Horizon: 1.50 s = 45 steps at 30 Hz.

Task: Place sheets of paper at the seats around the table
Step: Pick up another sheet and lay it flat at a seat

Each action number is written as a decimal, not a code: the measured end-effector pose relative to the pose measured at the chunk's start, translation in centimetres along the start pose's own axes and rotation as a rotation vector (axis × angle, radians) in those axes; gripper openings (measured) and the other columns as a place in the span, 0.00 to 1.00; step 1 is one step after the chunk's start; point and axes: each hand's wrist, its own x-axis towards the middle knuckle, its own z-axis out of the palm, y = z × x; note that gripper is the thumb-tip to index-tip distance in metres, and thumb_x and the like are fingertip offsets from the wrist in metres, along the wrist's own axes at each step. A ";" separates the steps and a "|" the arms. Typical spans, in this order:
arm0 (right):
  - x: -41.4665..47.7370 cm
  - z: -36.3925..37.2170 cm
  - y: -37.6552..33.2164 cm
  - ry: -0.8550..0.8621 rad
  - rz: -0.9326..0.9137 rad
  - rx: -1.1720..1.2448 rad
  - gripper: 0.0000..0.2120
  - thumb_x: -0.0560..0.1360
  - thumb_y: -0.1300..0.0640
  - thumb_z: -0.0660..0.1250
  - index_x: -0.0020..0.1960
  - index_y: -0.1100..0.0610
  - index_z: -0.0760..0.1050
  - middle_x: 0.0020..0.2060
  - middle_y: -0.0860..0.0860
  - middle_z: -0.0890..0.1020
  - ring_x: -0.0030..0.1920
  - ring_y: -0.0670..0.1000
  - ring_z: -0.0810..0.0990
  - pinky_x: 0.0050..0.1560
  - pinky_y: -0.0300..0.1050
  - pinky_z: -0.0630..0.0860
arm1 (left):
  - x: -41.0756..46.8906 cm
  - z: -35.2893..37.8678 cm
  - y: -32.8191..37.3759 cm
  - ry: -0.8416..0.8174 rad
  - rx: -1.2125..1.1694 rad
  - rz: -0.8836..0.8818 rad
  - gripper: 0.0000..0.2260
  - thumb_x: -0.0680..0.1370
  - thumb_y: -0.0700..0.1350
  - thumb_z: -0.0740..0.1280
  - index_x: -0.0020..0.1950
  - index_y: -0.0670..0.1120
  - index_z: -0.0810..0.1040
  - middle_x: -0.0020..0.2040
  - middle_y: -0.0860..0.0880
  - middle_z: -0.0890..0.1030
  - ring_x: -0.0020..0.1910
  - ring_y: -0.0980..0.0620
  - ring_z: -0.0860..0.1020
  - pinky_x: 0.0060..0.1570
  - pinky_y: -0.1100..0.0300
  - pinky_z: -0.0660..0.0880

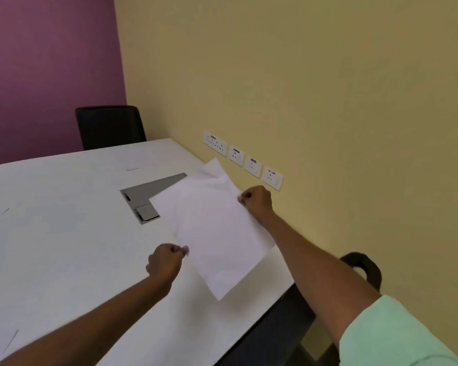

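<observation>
Both hands pinch the sheet of paper [217, 233] above the counter's [64, 247] right edge: left hand [164, 262], right hand [257, 202], fingers clamped on opposite edges. Light, floppy, likely creasing easily; opposite edges suit it best.

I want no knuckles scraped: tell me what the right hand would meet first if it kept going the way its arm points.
Probably the yellow wall, near the row of sockets. The right hand, pinching the paper, points that way; depth is unclear.

Paper sheet [217, 233] matt white; table [64, 247] smooth white; cable hatch [148, 196] grey metal
</observation>
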 end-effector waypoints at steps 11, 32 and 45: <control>8.4 7.0 14.9 -0.172 0.095 -0.058 0.22 0.70 0.68 0.71 0.26 0.59 0.61 0.26 0.51 0.65 0.28 0.46 0.66 0.33 0.39 0.63 | 7.7 10.7 -3.6 0.058 0.258 -0.180 0.10 0.76 0.53 0.67 0.43 0.49 0.83 0.42 0.46 0.79 0.58 0.42 0.71 0.55 0.50 0.71; 11.1 17.0 28.1 -0.343 0.180 -0.224 0.06 0.71 0.61 0.73 0.41 0.64 0.80 0.42 0.59 0.84 0.44 0.58 0.81 0.41 0.40 0.68 | 12.0 18.7 -11.9 -0.069 0.609 -0.277 0.11 0.75 0.54 0.64 0.48 0.50 0.82 0.49 0.47 0.81 0.58 0.42 0.69 0.54 0.51 0.67; 10.0 18.4 28.6 -0.352 0.181 -0.254 0.06 0.71 0.61 0.72 0.46 0.63 0.80 0.42 0.57 0.84 0.44 0.57 0.81 0.41 0.42 0.71 | 12.7 18.8 -13.2 -0.097 0.794 -0.240 0.11 0.74 0.54 0.63 0.44 0.51 0.82 0.45 0.49 0.80 0.54 0.44 0.70 0.50 0.54 0.67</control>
